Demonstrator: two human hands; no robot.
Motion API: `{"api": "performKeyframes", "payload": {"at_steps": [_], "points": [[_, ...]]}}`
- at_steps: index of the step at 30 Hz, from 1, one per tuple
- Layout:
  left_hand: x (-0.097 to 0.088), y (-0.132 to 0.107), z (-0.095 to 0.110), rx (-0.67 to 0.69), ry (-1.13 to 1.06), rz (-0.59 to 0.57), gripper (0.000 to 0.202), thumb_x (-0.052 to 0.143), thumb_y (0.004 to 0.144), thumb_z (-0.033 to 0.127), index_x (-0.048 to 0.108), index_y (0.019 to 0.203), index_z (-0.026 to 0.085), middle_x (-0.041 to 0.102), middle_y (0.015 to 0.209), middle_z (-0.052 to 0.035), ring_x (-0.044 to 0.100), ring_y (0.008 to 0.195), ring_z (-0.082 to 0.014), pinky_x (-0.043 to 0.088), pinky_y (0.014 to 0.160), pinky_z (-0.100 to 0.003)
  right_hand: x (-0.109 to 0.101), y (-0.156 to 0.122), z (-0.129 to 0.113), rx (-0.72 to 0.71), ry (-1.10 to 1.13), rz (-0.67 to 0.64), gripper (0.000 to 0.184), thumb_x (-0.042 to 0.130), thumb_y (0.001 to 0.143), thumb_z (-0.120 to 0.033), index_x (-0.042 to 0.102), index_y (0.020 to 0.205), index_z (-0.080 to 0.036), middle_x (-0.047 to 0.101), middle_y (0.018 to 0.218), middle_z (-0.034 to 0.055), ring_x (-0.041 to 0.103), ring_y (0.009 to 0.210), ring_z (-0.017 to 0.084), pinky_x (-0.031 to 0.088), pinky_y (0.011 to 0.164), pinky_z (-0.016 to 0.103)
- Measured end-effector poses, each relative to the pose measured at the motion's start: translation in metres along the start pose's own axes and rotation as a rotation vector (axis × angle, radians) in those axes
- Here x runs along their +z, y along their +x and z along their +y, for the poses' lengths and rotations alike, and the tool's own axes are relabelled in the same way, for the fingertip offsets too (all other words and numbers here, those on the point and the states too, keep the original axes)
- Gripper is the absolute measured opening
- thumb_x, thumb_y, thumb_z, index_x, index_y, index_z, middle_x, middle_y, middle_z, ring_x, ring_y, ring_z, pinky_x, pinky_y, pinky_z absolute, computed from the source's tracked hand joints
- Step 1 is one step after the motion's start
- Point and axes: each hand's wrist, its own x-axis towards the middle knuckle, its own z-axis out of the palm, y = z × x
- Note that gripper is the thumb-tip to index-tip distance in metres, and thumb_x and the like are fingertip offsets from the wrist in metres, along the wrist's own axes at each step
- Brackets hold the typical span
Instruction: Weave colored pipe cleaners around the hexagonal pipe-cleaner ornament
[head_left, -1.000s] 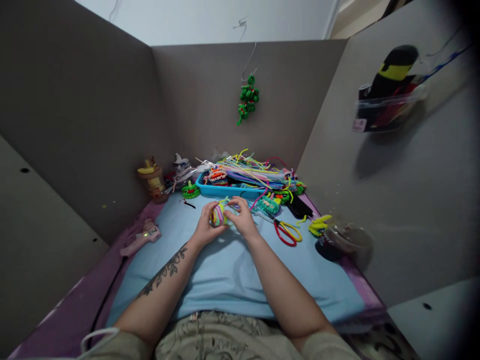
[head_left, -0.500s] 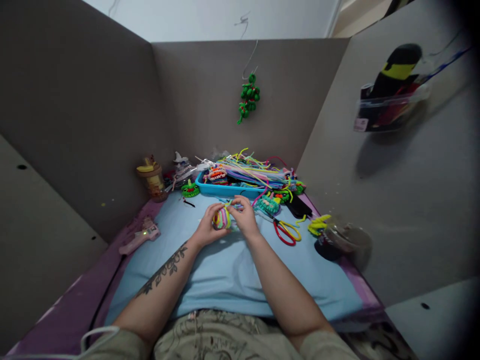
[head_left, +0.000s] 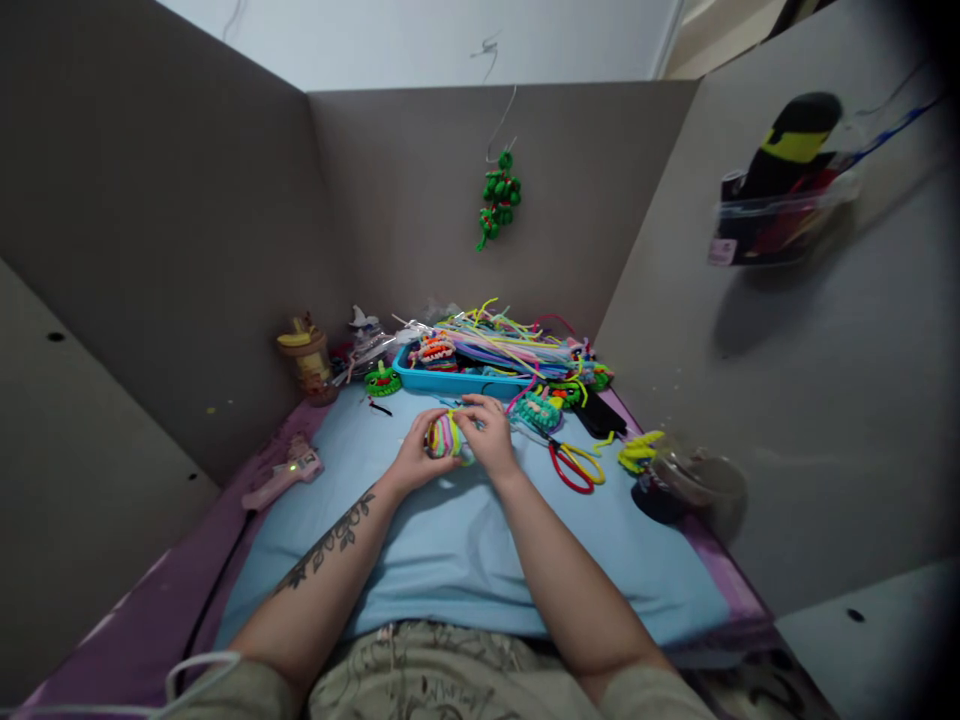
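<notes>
Coil: small multicolour pipe-cleaner bundle, pink/yellow/green bands, rounded shape, held just above the blue mat, mid-table, near the tray. A yellow-green strand end sticks out at its top (fine detail too small to tell).

Left hand: fingers curled around the coil's left side, thumb up against it, closed on it. Right hand: fingers pinched narrow on the coil's top right edge, touching the strand there. Both hands meet over the coil, fingertips nearly touching.

Around it: tray behind is full of loose pipe cleaners; scissors (red and yellow handles) just right of the right hand; glue gun well off to the left on the purple cloth.
</notes>
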Motion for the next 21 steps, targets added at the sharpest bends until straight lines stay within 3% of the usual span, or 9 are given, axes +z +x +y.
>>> {"api": "performKeyframes", "payload": {"at_steps": [4, 14, 21], "points": [[-0.002, 0.001, -0.002, 0.008, -0.007, 0.027, 0.073, 0.075, 0.064, 0.032, 0.041, 0.128, 0.023, 0.046, 0.126, -0.011, 0.049, 0.115, -0.0263, 0.043, 0.096, -0.043, 0.0, 0.001, 0.0, 0.001, 0.008, -0.047, 0.011, 0.061, 0.077, -0.022, 0.071, 0.075, -0.024, 0.064, 0.103, 0.0051, 0.053, 0.104, 0.021, 0.038, 0.095, 0.038], [-0.003, 0.0, -0.003, 0.143, 0.127, -0.008, 0.073, 0.074, 0.065, 0.026, 0.041, 0.13, 0.025, 0.037, 0.135, -0.0116, 0.037, 0.127, -0.0281, 0.034, 0.105, -0.046, 0.0, 0.003, 0.012, 0.138, -0.044, -0.211, 0.017, 0.057, 0.076, -0.02, 0.065, 0.062, -0.02, 0.057, 0.112, 0.0077, 0.047, 0.11, 0.024, 0.034, 0.097, 0.041], [-0.005, 0.001, 0.0, 0.118, 0.08, -0.033, 0.074, 0.075, 0.064, 0.028, 0.043, 0.13, 0.024, 0.039, 0.133, -0.0115, 0.039, 0.126, -0.0286, 0.034, 0.105, -0.046, -0.005, 0.007, 0.016, 0.183, 0.004, -0.271, 0.015, 0.058, 0.076, -0.024, 0.069, 0.068, -0.02, 0.054, 0.119, 0.0089, 0.046, 0.115, 0.025, 0.032, 0.101, 0.042]]}}
